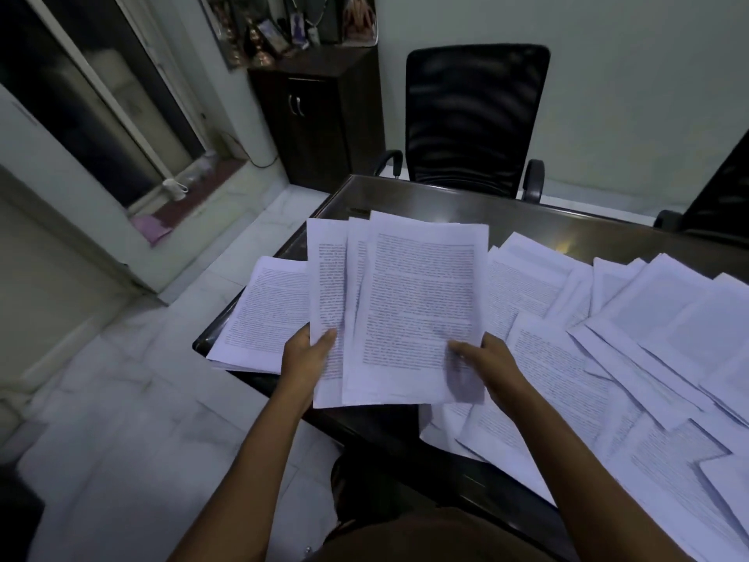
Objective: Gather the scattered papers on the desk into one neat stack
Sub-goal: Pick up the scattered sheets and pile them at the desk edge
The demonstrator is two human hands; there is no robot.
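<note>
Papers (648,338) lie scattered on the surface (446,200), mostly right of the fanned bundle (417,302) I hold up, my left grip (304,356) and right grip (492,367) each pinching its lower edge. Gathering is under way. Next, I judge, comes squaring the bundle, then collecting the sheets right of it.

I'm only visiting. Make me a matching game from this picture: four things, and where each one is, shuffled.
1 fanned sheets
2 black chair
3 dark cupboard
4 white mug

a on the window sill
b beyond the desk's far edge
c held by left hand and right hand
d in the room's far corner

Pairs: 1-c, 2-b, 3-d, 4-a
</note>
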